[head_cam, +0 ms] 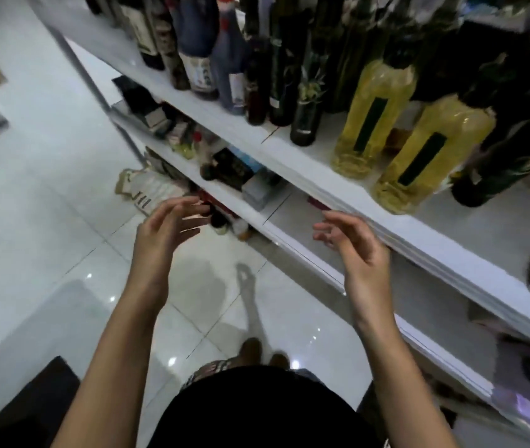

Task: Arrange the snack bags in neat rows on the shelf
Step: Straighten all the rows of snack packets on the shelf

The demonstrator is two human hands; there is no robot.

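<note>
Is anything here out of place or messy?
Yes: a pale, crumpled-looking bag lies on the floor tiles at the foot of the shelving, just beyond the left hand, not on a shelf. The picture is too blurred to tell what it holds. The bottles on the upper shelf stand upright.

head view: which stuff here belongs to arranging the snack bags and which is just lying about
Job: left hand and right hand, both empty; white shelves; pale bag on the floor, maybe a snack bag, too blurred to tell.
Lying about: dark bottles; two yellow bottles; small boxes on a lower shelf.
</note>
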